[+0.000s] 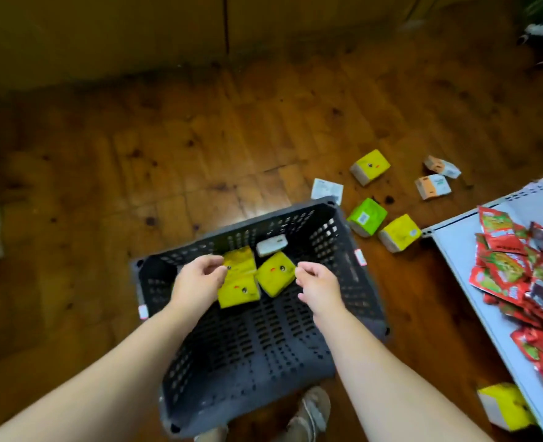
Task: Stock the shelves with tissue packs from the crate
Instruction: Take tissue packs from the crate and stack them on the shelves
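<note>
While both hands hover over the open crate [324, 234], the step in hand is judged to be the pick-up of tissue packs; none has yet been lifted. The left hand [200, 277] is palm down with its fingers loosely curled. Its fingertips reach the near edge of two overlapping yellow packs [240, 282], and it encloses nothing, though light contact cannot be ruled out. The right hand [319, 283] mirrors it, loosely curled and empty, with a single yellow pack [276, 274] just beside its fingertips, between the two hands. A white pack [271, 246] lies beyond both grips, near the far wall. Both forearms extend forward and downward, converging on the crate's interior. The next move calls for each hand to lower, close round its nearest pack, and carry it out past the right hand to the shelf [460, 263], where red sachets [519, 272] lie. Further packs [369, 167] lie on the floor beyond the right hand.
</note>
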`<control>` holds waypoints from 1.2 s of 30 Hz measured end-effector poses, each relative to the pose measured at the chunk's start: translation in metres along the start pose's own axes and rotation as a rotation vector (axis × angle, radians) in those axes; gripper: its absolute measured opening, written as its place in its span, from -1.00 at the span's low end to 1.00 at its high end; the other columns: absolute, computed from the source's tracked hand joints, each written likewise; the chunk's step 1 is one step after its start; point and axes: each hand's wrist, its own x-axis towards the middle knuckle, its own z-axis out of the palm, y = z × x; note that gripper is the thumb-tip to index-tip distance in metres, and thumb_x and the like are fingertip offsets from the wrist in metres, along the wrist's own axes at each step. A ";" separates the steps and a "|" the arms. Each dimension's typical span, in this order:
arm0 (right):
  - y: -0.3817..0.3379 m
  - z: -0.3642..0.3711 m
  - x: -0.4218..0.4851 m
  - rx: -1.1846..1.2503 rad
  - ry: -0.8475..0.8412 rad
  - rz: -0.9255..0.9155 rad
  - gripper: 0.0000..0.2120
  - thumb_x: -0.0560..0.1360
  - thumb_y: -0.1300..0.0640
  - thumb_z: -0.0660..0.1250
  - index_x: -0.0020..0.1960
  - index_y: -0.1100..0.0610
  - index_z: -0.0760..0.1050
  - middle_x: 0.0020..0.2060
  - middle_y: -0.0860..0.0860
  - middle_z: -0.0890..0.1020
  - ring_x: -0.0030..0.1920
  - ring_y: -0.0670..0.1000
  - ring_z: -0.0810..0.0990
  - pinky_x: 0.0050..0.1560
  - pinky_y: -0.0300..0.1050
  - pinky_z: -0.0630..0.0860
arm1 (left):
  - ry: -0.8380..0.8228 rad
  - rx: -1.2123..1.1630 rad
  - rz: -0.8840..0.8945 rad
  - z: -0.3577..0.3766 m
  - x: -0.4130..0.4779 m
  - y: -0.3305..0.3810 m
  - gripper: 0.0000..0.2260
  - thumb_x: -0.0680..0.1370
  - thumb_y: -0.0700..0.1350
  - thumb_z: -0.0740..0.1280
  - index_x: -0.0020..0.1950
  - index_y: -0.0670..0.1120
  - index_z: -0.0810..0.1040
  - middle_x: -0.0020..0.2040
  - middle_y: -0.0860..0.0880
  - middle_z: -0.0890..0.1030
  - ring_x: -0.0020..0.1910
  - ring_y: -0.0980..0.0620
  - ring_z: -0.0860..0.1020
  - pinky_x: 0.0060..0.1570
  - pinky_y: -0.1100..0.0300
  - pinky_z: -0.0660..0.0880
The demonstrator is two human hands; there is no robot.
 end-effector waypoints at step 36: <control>0.054 -0.089 0.039 0.251 0.074 -0.023 -0.70 0.43 0.24 0.40 0.06 -0.06 0.44 0.00 0.02 0.62 -0.04 0.03 0.57 -0.18 -0.13 0.41 | -0.255 -0.182 -0.204 0.150 0.008 0.003 -0.61 0.50 0.05 0.36 0.22 -0.13 0.39 0.00 -0.12 0.60 -0.03 -0.06 0.57 -0.15 0.16 0.40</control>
